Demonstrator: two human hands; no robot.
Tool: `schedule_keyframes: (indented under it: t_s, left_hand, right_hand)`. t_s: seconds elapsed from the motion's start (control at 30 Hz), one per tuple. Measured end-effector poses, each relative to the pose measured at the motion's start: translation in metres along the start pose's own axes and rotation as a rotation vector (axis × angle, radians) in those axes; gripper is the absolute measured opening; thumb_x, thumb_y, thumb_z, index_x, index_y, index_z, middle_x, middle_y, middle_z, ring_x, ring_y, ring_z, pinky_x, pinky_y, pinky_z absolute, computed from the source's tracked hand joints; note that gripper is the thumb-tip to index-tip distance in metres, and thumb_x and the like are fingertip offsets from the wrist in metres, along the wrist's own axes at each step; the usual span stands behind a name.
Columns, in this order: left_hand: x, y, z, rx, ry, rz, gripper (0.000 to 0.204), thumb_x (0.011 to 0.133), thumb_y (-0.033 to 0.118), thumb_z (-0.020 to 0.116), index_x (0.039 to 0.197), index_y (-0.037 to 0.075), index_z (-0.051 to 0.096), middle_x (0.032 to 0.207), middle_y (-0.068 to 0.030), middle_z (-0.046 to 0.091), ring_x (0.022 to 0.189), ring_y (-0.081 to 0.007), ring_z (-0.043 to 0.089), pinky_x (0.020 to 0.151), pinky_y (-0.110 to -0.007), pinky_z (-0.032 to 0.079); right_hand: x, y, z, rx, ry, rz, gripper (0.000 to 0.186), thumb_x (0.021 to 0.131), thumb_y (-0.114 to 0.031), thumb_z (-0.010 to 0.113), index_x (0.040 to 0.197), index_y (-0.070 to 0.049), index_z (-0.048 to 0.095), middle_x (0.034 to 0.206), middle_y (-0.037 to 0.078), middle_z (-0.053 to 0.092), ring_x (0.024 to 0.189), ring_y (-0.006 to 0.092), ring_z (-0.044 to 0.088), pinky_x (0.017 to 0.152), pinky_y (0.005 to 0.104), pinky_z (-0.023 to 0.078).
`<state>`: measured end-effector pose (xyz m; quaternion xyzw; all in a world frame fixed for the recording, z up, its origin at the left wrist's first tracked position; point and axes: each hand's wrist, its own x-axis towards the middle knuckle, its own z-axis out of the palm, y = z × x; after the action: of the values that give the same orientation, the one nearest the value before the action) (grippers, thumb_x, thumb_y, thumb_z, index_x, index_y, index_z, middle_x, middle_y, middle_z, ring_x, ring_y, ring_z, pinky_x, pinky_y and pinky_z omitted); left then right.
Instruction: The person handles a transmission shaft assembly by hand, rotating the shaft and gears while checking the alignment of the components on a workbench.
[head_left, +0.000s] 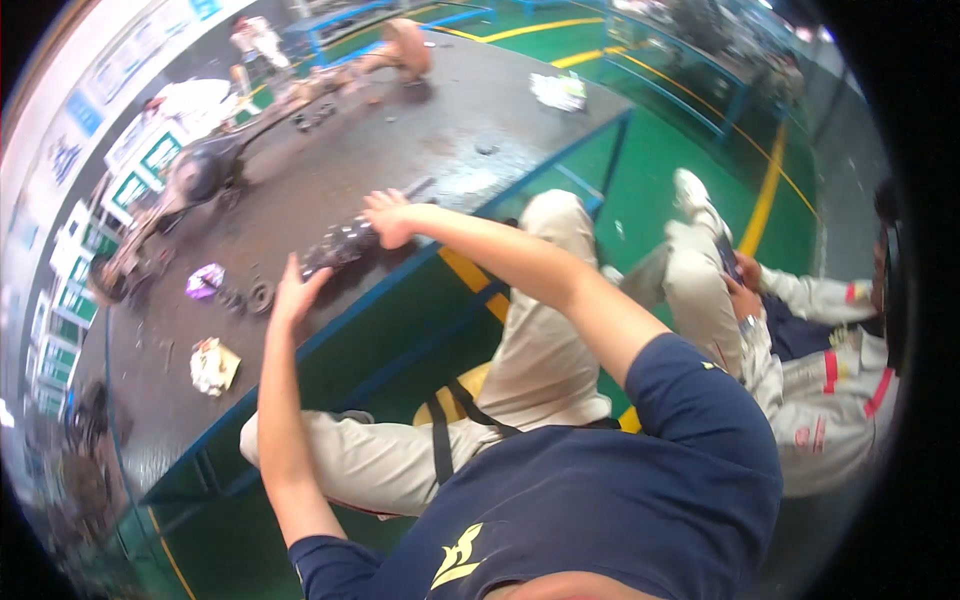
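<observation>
A dark, shiny gear shaft (340, 246) lies along the near part of the workbench, its several toothed rings blurred. My left hand (292, 292) is at its left end, with the thumb and forefinger on either side of that end. Across the right part of the shaft lies my right hand (392, 218), its fingers bent over the metal. A thin rod end sticks out past the right hand. Beside my left hand sit a metal ring (261, 296) and a smaller dark gear piece (231, 299).
The workbench (450, 120) has a blue frame edge. A long rusty axle (205, 175) runs along its far side. Near the left lie a purple crumpled wrapper (205, 281) and a crumpled paper (213, 367); a white packet (558, 92) is far right. A seated person (790, 370) is at my right.
</observation>
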<state>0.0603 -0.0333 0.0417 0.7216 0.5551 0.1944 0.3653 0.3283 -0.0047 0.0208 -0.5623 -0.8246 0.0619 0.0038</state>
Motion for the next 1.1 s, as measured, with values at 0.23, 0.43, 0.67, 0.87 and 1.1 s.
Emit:
schedule_keyframes:
  t_s: [0.23, 0.43, 0.67, 0.87, 1.1]
  left_hand:
    - [0.002, -0.028, 0.013, 0.522, 0.239, 0.177, 0.101, 0.078, 0.056, 0.066, 0.145, -0.009, 0.027, 0.152, -0.0270, 0.027, 0.144, -0.0342, 0.024, 0.117, -0.038, 0.024]
    - [-0.018, -0.024, 0.020, 0.670, 0.250, 0.197, 0.107, 0.078, 0.056, 0.064, 0.149, -0.007, 0.015, 0.158, -0.0229, 0.011, 0.148, -0.0326, 0.008, 0.118, -0.047, 0.016]
    - [-0.047, -0.018, 0.035, 0.701, 0.333, 0.192, 0.105, 0.081, 0.052, 0.062, 0.151, -0.003, 0.006, 0.159, -0.0207, 0.006, 0.149, -0.0321, 0.003, 0.118, -0.050, 0.008]
    - [-0.059, -0.020, 0.034, 0.708, 0.274, 0.102, 0.110, 0.076, 0.048, 0.068, 0.150, -0.005, 0.007, 0.158, -0.0224, 0.010, 0.149, -0.0328, 0.002, 0.117, -0.055, 0.002]
    - [-0.008, -0.021, 0.008, 0.501, 0.075, 0.010, 0.106, 0.074, 0.046, 0.068, 0.149, -0.008, 0.015, 0.157, -0.0229, 0.015, 0.148, -0.0318, 0.010, 0.119, -0.050, 0.007]
  right_hand:
    - [-0.028, -0.023, -0.013, -0.074, 0.230, 0.003, 0.070, 0.070, -0.025, 0.066, 0.131, 0.002, 0.044, 0.137, 0.021, 0.040, 0.133, 0.0345, 0.032, 0.113, 0.0532, 0.021]
    - [-0.051, -0.013, 0.003, -0.035, 0.025, -0.039, 0.099, 0.072, -0.008, 0.060, 0.152, 0.001, 0.004, 0.158, 0.024, 0.005, 0.148, 0.0363, 0.002, 0.118, 0.0514, 0.007]
    - [-0.070, -0.010, 0.009, -0.072, 0.124, -0.159, 0.097, 0.069, -0.007, 0.060, 0.150, 0.007, 0.008, 0.157, 0.027, 0.005, 0.147, 0.0392, 0.003, 0.119, 0.0488, 0.008]
    - [-0.080, -0.021, -0.016, -0.084, 0.177, -0.172, 0.098, 0.067, -0.007, 0.064, 0.147, 0.010, 0.011, 0.154, 0.032, 0.011, 0.146, 0.0425, 0.008, 0.118, 0.0487, 0.014]
    - [-0.030, 0.005, -0.004, 0.004, 0.152, -0.153, 0.119, 0.068, -0.057, 0.074, 0.151, 0.002, 0.014, 0.155, 0.028, 0.017, 0.146, 0.0394, 0.012, 0.119, 0.0465, 0.012]
